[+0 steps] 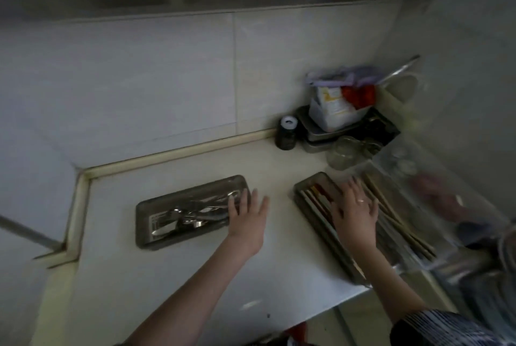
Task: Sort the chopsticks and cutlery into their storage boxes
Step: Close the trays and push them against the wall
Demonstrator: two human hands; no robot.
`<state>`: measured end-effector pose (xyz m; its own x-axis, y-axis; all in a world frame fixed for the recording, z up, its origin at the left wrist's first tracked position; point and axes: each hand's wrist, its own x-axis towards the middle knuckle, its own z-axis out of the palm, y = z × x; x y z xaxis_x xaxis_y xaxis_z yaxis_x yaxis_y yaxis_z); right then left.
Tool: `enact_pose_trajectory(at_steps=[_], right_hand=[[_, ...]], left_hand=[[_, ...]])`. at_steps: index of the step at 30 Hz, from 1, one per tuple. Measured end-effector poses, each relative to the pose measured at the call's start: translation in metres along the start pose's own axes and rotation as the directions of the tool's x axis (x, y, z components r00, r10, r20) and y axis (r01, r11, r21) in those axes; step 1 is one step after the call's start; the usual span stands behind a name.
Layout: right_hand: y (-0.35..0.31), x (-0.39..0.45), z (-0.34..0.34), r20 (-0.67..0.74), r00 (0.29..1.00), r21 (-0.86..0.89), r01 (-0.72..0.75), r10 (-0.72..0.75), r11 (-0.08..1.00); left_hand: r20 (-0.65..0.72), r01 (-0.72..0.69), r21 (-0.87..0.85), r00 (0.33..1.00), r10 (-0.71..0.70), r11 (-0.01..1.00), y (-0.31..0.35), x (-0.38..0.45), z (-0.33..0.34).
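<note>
head view; left hand [247, 215] flat, fingers straight, at cutlery box [192, 211]; right hand [356, 210] spread over chopsticks [315, 197] in chopstick box [312, 222], gripping nothing; loose chopsticks [391, 214] just right; risk: box near counter [173, 276] edge, nudged off.

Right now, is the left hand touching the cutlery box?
Touching: head view shows left hand fingertips resting flat on the right end of the cutlery box, no gap visible.

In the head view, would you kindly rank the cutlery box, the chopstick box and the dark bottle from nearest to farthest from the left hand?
1. Cutlery box: the left hand rests open at its right end.
2. Chopstick box: to the right, under the right hand.
3. Dark bottle: far back, by the wall.
</note>
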<state>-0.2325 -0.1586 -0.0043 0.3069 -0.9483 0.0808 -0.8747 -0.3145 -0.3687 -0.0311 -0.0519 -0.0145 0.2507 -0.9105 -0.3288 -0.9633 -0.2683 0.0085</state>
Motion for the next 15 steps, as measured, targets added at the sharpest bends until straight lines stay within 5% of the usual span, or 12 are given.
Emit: enact_pose_trajectory(at_steps=[4, 8, 15], right_hand=[[0.049, -0.002, -0.035, -0.132, 0.986, -0.063, -0.115, 0.106, 0.991], [0.072, -0.008, -0.053, -0.253, 0.954, -0.191, -0.211, 0.159, 0.959], [0.079, 0.017, -0.066, -0.060, 0.974, -0.107, -0.225, 0.220, 0.968]], left_hand=[[-0.042, -0.310, 0.024, 0.950, 0.311, 0.950, 0.071, 0.029, -0.015], [-0.034, -0.428, 0.068, 0.902, 0.430, 0.901, 0.119, 0.045, -0.015], [-0.113, -0.562, -0.051, 0.824, 0.555, 0.825, 0.099, 0.055, 0.005]])
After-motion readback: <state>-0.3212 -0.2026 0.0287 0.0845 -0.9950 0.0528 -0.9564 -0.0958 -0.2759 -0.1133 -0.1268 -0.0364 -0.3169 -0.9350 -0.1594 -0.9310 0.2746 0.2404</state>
